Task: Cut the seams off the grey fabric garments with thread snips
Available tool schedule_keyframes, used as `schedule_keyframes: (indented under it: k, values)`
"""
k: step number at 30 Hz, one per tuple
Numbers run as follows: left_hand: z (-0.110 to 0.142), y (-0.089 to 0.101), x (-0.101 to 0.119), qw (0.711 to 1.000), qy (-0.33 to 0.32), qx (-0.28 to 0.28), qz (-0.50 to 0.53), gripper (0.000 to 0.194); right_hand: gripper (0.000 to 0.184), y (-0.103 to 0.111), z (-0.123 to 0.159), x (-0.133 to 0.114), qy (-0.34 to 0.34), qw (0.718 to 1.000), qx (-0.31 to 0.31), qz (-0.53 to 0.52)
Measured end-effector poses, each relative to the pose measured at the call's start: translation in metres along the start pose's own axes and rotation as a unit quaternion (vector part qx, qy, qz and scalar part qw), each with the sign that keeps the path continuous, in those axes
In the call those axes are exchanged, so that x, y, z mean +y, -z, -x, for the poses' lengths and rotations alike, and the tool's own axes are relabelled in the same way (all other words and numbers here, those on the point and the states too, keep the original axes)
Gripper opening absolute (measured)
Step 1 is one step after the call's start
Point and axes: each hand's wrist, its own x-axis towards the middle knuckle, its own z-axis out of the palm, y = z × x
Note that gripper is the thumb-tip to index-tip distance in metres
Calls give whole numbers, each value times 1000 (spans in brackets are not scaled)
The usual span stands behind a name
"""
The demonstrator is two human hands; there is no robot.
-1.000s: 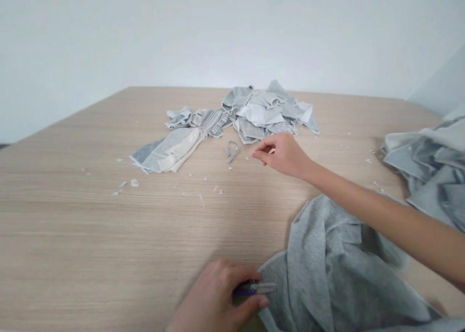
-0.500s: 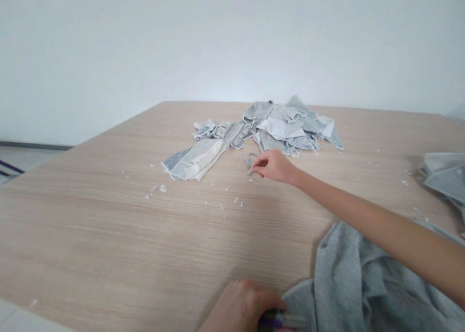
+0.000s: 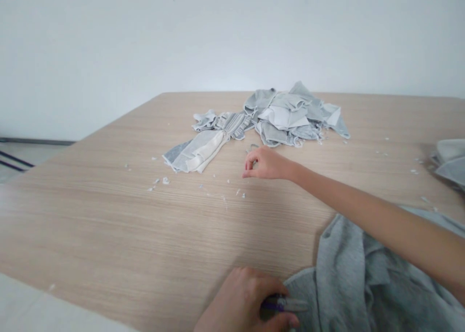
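My right hand reaches across the wooden table, thumb and forefinger pinched together close to a small grey fabric strip; whether it holds a scrap I cannot make out. My left hand rests at the near edge, closed around a small purple-handled cutting tool. The tool lies against a large grey garment spread at the lower right.
A heap of cut grey and white fabric pieces lies at the far middle, with a longer folded pale piece to its left. Small white scraps dot the tabletop. More grey cloth sits at the right edge.
My right hand has moved left and forward to the small grey strip, and its fingers have closed into a pinch. The view has shifted left. My left hand stays on the tool.
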Motion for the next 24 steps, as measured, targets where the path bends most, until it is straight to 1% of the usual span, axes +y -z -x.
schedule_keyframes:
  k: [2, 5, 6, 8, 9, 12, 15, 17, 18, 21, 24]
  values:
    - [1, -1, 0, 1000, -3, 8, -1, 24, 7, -6, 2, -2, 3, 1000, -11, -2]
    - [1, -1, 0, 1000, -8, 21, -3, 26, 32, -8, 5, -11, 8, 1000, -23, -11]
    - [1, 0, 0, 1000, -14, 21, -6, 26, 32, -5, 7, -15, 8, 1000, -20, -10]
    - [1, 2, 2, 999, -33, 20, -14, 22, 19, 8, 13, -24, 4, 1000, 0, 3]
    - [0, 3, 3, 999, -42, 19, -19, 21, 16, 18, 18, -29, -1, 1000, 14, 12]
    - [-1, 4, 4, 997, -63, 15, -30, 18, 24, 49, 46, -44, -27, 998, 50, 38]
    - [-2, 4, 3, 997, -70, 25, -34, 18, 32, 74, 93, -62, -54, 994, 76, 61]
    - [-3, 3, 0, 996, -75, 28, -36, 17, 34, 80, 133, -75, -58, 990, 93, 86]
    - [-4, 2, -1, 996, -78, 28, -37, 16, 33, 81, 155, -81, -60, 988, 101, 97]
    - [-4, 3, -3, 995, -89, 20, -39, 17, 26, 68, 219, -96, -97, 984, 122, 91]
    - [-4, 4, -3, 994, -102, 19, -39, 17, 17, 41, 271, -105, -144, 981, 121, 49]
